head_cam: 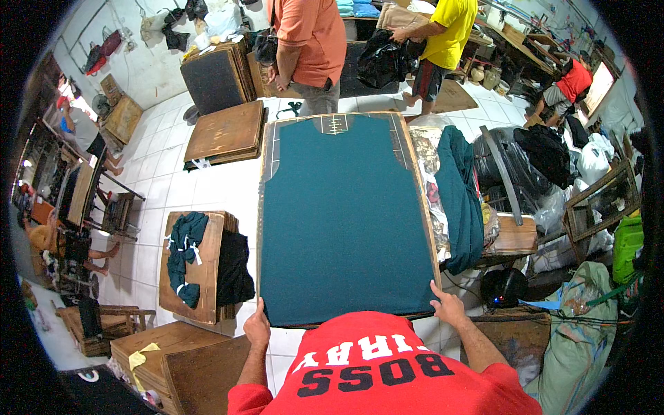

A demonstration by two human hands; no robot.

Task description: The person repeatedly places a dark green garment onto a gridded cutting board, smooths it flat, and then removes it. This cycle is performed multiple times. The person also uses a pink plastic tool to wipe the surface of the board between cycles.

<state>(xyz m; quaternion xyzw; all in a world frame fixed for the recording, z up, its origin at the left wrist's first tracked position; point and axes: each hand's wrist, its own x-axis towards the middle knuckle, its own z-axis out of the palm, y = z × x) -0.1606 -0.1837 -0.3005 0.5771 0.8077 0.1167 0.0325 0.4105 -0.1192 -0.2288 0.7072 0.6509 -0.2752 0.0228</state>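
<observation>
A dark green fabric shirt panel (pixel 345 223) lies flat on a board (pixel 268 150) with pale marking lines near its top edge. My left hand (pixel 257 324) is at the board's near left corner, its index finger pointing up along the edge. At the near right corner, my right hand (pixel 447 306) has its index finger extended along the edge and its thumb at the cloth's corner. Whether either hand grips the board or only touches it is hard to tell.
Left stand stacked wooden boards (pixel 215 280) with tied green cloth (pixel 187 238) on top. Right of the board hangs green fabric (pixel 459 202) near black plastic bundles (pixel 508 161). Two people (pixel 314 41) (pixel 446 36) stand beyond the far edge; others are at both sides.
</observation>
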